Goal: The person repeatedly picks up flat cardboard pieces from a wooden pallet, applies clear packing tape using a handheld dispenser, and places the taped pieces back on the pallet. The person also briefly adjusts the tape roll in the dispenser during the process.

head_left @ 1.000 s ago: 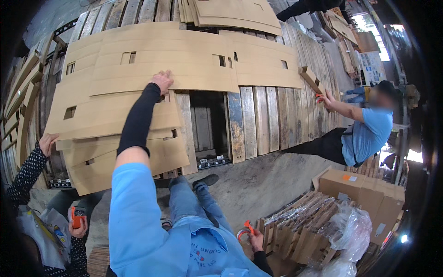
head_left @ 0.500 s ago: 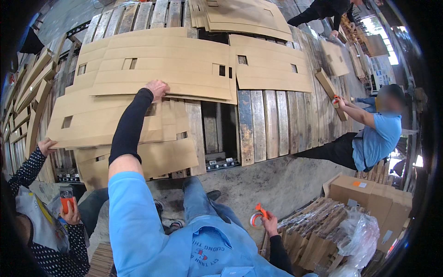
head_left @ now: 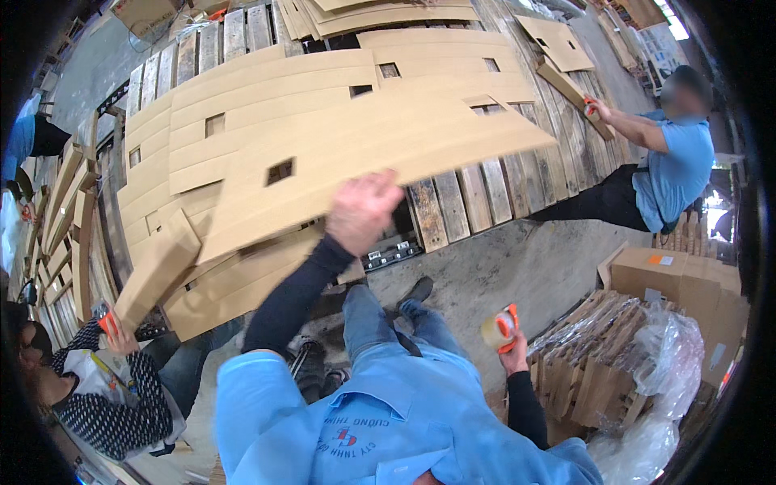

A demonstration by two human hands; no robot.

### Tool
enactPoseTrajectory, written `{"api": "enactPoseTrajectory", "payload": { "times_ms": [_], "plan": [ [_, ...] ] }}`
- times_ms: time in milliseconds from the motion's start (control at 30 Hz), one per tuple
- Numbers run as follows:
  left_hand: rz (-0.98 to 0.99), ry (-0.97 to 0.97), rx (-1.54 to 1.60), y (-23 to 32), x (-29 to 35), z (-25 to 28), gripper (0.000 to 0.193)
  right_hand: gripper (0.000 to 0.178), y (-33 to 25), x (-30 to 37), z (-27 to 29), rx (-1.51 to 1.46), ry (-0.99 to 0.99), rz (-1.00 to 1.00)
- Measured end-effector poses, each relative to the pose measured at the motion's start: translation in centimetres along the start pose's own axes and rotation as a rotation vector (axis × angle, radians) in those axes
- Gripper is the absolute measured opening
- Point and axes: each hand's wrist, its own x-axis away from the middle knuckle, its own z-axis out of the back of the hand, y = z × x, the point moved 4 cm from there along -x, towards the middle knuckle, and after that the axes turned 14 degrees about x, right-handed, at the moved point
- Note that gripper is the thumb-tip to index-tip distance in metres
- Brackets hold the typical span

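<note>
My left hand grips the near edge of a large flat cardboard sheet with cut-out windows. The sheet is raised and tilted over other sheets on a slatted wooden pallet table. Low at my right side, my right hand is closed round an orange tape dispenser with a wide roll of tape. Under the raised sheet lie more cardboard sheets, partly hidden by it.
At left a co-worker in dotted sleeves holds a folded cardboard strip and an orange dispenser. On the right another co-worker tapes a narrow cardboard piece. Stacked cardboard, plastic wrap and a carton stand right of me.
My left hand has lifted a cardboard sheet and brought it nearer and to the right. My right hand has swung the dispenser outward. The left co-worker now holds a folded strip upright.
</note>
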Motion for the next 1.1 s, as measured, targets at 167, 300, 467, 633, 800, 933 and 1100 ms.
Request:
{"api": "enactPoseTrajectory", "payload": {
  "times_ms": [167,300,467,633,800,933,1100],
  "plan": [
    [0.084,-0.262,0.12,5.6,0.9,-15.0,0.019,0.049,-4.6,-1.7,-1.9,-0.353,-0.137,0.127],
    [0.186,-0.489,0.084,9.8,1.5,-23.7,0.017,0.053,-9.4,-2.6,-6.2,-0.383,-0.354,0.254],
    [0.239,-0.384,0.226,15.6,-1.4,-29.7,0.012,0.053,-13.7,-6.1,-7.1,-0.463,-0.289,0.156],
    [0.509,-0.464,0.423,15.3,-4.2,-40.2,0.013,0.06,-19.8,-15.4,-5.6,-0.401,-0.489,0.255],
    [0.575,-0.424,0.542,8.3,0.4,-50.1,0.021,0.068,-25.8,-23.8,-9.1,-0.311,-0.469,0.196],
    [0.754,-0.532,0.504,5.4,-1.3,-51.5,0.035,0.062,-27.0,-32.9,-10.6,-0.104,-0.59,0.184],
    [0.67,-0.45,0.286,5.1,-2.7,-50.8,0.047,0.064,-25.4,-37.2,-13.1,0.058,-0.654,0.241]
  ]
}}
